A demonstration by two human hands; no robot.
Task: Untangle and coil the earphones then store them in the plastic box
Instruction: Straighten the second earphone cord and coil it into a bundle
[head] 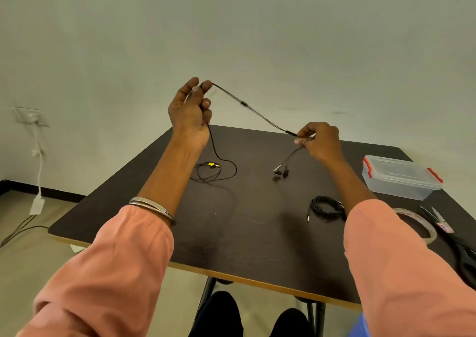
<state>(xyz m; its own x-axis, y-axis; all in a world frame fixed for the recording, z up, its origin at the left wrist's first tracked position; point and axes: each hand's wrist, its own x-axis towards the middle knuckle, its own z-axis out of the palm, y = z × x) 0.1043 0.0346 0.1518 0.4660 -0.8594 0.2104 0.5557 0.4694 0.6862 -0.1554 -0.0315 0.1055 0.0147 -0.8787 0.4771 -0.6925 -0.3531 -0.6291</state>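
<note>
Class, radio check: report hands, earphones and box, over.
Left hand and right hand pinch the earphone cable, taut between them. Earbuds dangle; plug end on table. Plastic box lid on. Nothing blocking.

Black earphones [243, 103] stretched taut above table; clear red-latched plastic box [400, 176], apparently closed, far right.

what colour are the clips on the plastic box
Red, on the clear plastic box at the table's right side; the clips show best in the head view.
</note>
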